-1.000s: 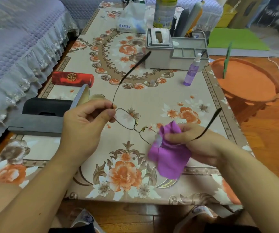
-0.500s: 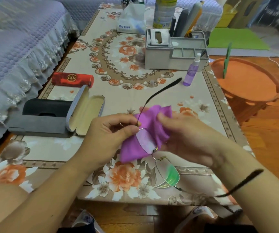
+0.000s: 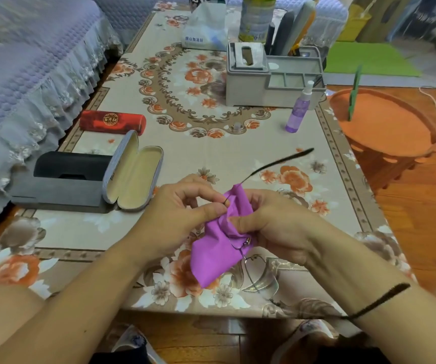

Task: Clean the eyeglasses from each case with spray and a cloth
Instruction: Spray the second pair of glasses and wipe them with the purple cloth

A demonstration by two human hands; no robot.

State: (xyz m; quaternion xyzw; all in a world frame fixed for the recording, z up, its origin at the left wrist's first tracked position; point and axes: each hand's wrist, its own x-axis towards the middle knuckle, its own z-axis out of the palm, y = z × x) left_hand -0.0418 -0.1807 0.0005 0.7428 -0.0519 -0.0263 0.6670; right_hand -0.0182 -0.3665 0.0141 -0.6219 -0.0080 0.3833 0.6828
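Thin-framed eyeglasses (image 3: 260,275) hang over the table's near edge, one lens wrapped in a purple cloth (image 3: 215,254). My left hand (image 3: 182,214) pinches the frame at the hinge by the cloth's upper edge. My right hand (image 3: 274,224) pinches the cloth around the covered lens. The bare lens hangs below, one black temple points up to the right and the other lies over my right forearm. An open grey case (image 3: 132,170) lies to the left, with a black case (image 3: 71,165) and a red case (image 3: 113,122) behind. A purple spray bottle (image 3: 299,109) stands far right.
A grey desk organiser (image 3: 272,77) with a tissue slot stands at the back, a tall can (image 3: 257,18) and a plastic bag (image 3: 206,27) behind it. An orange stool (image 3: 385,122) sits right of the floral-cloth table (image 3: 211,151). A lilac-covered sofa (image 3: 27,69) runs along the left.
The glasses turned from lying crosswise to hanging lengthwise. The cloth moved from the right lens to the other lens, and both hands closed in together on it.
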